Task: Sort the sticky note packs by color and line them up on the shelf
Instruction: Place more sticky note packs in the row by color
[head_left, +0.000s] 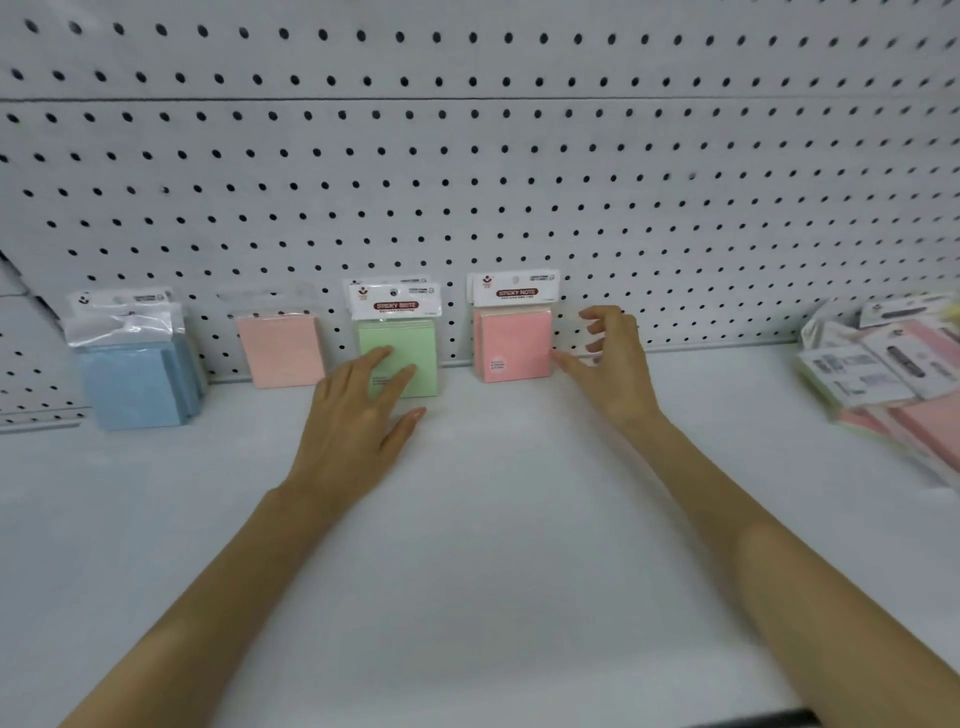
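Green sticky note packs (410, 343) stand upright at the back of a white shelf (467, 545), leaning against a grey pegboard wall (467, 156). There seem to be two of them, one behind the other, each with a white header card on top.

Just right of the green packs, with a small gap between, stand pink packs (514, 343), also upright against the pegboard. Just left of the green packs stands a single pale peach pack (280, 353). Farther left is a cluster of blue packs (137, 379), slightly fanned.

The left hand (358, 421) reaches in from below with straight, relaxed fingers. Its fingertips lie on the lower front face of the green packs and it grips nothing.

The right hand (610, 358) is just right of the pink packs, fingers spread and loosely bent, holding nothing. One fingertip is at the pink packs' right edge; whether it touches is unclear.

The two hands are apart, one on either side of the gap between green and pink.

Far right of the green packs, at the shelf's edge, lies a loose pile of unsorted packs (893, 374), blurred, in pink and pale yellow.
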